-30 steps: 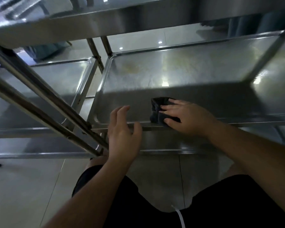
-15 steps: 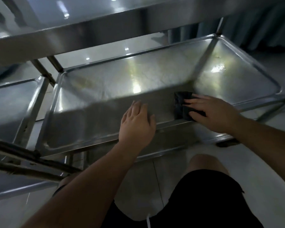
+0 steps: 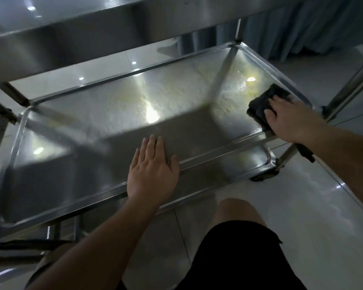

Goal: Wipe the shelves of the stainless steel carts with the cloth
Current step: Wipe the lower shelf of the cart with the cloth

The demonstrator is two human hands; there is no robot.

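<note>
Wiping of the middle shelf [image 3: 117, 114] is in hand. Your right hand [image 3: 289, 120] presses the cloth [image 3: 260, 105] flat-fingered at its right end; your left hand [image 3: 153, 174] rests open-fingered near the front rim. Next, sweep toward the yellowish stains [image 3: 176, 88].

The cloth [image 3: 264, 103] lies on the shelf [image 3: 105, 114] at its right end.
</note>
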